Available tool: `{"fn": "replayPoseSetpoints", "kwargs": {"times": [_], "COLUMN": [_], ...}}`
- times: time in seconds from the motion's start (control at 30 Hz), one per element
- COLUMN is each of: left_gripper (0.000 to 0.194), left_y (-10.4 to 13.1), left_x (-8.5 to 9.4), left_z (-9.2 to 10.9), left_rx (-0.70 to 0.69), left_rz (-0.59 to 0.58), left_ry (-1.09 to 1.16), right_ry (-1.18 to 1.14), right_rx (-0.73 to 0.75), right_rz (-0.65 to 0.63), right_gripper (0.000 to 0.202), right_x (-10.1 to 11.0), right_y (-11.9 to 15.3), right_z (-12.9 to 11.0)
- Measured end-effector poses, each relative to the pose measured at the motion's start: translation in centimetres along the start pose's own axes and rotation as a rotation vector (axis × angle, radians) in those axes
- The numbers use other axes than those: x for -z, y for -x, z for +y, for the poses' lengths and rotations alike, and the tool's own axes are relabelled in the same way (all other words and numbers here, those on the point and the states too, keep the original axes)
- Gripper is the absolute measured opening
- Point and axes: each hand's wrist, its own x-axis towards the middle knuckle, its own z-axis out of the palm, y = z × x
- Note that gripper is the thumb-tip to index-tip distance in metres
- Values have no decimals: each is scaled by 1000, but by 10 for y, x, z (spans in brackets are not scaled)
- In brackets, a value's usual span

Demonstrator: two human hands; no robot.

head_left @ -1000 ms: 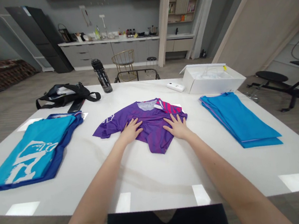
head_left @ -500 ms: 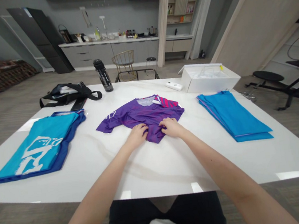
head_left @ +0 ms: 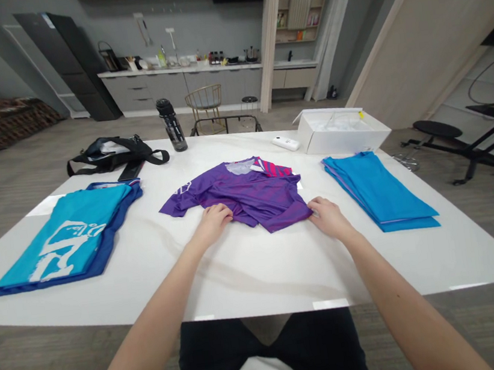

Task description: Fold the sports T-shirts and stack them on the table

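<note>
A purple shirt (head_left: 252,190) lies crumpled on the white table (head_left: 259,274) in front of me, its neckline away from me. One sleeve stretches out to the left; a pink-and-navy striped sleeve is folded in at the upper right. My left hand (head_left: 215,220) is closed on the shirt's near edge at the left. My right hand (head_left: 328,217) pinches the hem's right corner. Folded blue and teal shirts (head_left: 71,232) with white lettering lie to the left of my left hand. To the right of my right hand is a folded blue garment (head_left: 381,188).
Along the table's far side stand a black bag (head_left: 110,153), a phone (head_left: 131,170), a dark bottle (head_left: 172,125), a small white device (head_left: 286,143) and an open white box (head_left: 342,129). A chair (head_left: 225,126) stands behind the far edge.
My hands have moved apart, the right one farther to the right. The shirt's near edge, bunched between them before, is now spread wider, with its right corner pulled out.
</note>
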Motion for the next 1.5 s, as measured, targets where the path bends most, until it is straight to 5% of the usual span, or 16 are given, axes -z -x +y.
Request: {"fn": "replayPoseSetpoints", "kwargs": {"times": [0.13, 0.23, 0.3, 0.43, 0.53, 0.67, 0.77, 0.93, 1.0, 1.1, 1.23, 1.3, 1.4, 1.5], "left_gripper": [17, 24, 29, 20, 22, 18, 19, 24, 28, 30, 26, 26, 28, 34], "left_y": [15, 26, 32, 48, 60, 62, 50, 27, 28, 47, 91, 113, 136, 144], "left_x": [27, 37, 35, 17, 4, 1, 12, 52, 68, 80, 64, 49, 31, 28], "left_z": [-21, -13, 5, 38, 39, 25, 13, -4, -6, -5, 7, 17, 30, 36], "left_rx": [79, 144, 101, -84, -86, -20, 138, 336, 347, 305, 226, 174, 57, -6], "left_rz": [202, 333, 296, -5, -67, -70, -25, 228, 213, 43, 28, 69, -32, -88], "left_ry": [110, 83, 31, -47, -61, -11, 108, 375, 471, 503, 287, 145, 9, -52], "right_ry": [-78, -224, -316, -241, -79, 36, -23, -197, -239, -240, -113, -10, 81, 42], "right_rx": [-44, 2, 99, 192, 121, 74, 49, 31, 88, 197, 251, 212, 179, 217], "right_rz": [-12, 63, 102, -6, -58, -39, 76, 280, 281, 184, 34, 40, 51, 11], "right_gripper": [19, 35, 43, 51, 49, 22, 15, 14, 12, 10, 9, 26, 48, 36], "right_x": [2, 5, 7, 6, 3, 2, 5, 20, 30, 41, 37, 28, 14, 7], "right_y": [18, 23, 24, 26, 29, 29, 22, 11, 16, 38, 76, 90, 100, 103], "right_z": [23, 15, -3, -40, -48, -41, -39, -43, -44, -43, -37, -32, -27, -29]}}
